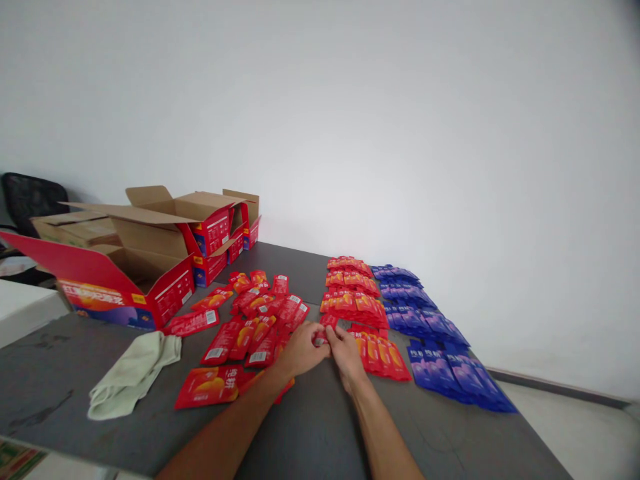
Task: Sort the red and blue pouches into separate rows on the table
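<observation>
Both hands meet over the middle of the dark table (310, 427). My left hand (304, 348) has its fingers curled round a small red packet (327, 321). Beside it, my right hand (345, 351) presses its fingers against the same packet, close to its lower end. A loose heap of red packets (265, 327) lies to the left of the hands. On the right are overlapping rows of red packets (354, 303), the nearest row just beside my right hand. Farther right lie rows of blue packets (435, 363).
An open red carton (170, 293) stands at the left, with more cartons (215, 230) behind it. A pale green cloth (131, 377) lies in front of it. A white box (27, 310) is at the left edge. Behind the table rises a white wall (400, 133).
</observation>
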A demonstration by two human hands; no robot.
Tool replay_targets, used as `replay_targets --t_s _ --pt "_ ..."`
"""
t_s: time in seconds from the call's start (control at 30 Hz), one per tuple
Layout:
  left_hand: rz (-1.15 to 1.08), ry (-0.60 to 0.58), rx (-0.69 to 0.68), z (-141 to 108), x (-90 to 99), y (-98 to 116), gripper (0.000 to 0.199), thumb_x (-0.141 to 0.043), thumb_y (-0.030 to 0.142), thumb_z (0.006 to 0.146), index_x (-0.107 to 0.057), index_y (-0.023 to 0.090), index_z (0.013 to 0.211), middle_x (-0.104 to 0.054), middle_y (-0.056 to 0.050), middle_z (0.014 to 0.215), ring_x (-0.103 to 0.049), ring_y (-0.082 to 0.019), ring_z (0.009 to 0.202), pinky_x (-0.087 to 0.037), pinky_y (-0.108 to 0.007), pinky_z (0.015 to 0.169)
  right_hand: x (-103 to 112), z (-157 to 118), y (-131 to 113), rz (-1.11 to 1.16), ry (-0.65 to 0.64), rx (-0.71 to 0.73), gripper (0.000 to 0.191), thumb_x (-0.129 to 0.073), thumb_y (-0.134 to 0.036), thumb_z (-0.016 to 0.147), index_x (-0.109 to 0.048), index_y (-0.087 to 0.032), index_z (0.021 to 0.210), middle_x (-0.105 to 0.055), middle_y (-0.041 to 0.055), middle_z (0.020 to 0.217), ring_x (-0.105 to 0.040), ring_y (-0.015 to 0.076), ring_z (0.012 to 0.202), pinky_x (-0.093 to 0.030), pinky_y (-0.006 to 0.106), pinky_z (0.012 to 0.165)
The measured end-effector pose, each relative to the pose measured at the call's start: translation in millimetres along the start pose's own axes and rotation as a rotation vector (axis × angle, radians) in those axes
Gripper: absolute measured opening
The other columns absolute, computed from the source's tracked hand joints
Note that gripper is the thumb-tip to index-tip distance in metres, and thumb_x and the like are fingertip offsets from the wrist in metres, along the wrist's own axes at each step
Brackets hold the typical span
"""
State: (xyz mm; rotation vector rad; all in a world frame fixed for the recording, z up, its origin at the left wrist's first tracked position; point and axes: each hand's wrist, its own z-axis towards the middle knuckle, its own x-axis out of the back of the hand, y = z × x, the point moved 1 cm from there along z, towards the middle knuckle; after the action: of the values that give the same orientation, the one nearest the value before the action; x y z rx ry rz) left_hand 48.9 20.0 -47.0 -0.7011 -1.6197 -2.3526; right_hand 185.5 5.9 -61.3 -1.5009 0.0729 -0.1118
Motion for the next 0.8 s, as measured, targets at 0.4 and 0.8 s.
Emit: replay_targets --t_s 0.4,0.8 --pt "-0.734 -0.008 0.297 6 -19.5 -18 0.029 -0.067 0.022 0.068 -0.062 0.017 0.096 -0.071 -0.006 0.092 -0.068 -0.018 0.078 -0.054 -0.032 0.073 30 8 -7 -0.105 0.171 0.016 0.051 -0.065 -0.051 0.076 -0.065 -0.017 0.114 -0.069 0.0028 0.086 -0.061 0.0177 0.077 -0.047 0.027 0.069" --pt "-0.29 -0.197 0.012 -1 -67.7 -14 0.069 -0.063 0.011 0.07 -0.05 0.023 0.137 -0.06 -0.005 0.111 -0.061 -0.017 0.091 -0.051 -0.029 0.082 80 14 -7 -0.554 0.181 0.078 0.037 -0.06 -0.037 0.081 -0.067 -0.017 0.111 -0.073 0.0059 0.078 -0.066 0.0204 0.068 -0.049 0.028 0.064"
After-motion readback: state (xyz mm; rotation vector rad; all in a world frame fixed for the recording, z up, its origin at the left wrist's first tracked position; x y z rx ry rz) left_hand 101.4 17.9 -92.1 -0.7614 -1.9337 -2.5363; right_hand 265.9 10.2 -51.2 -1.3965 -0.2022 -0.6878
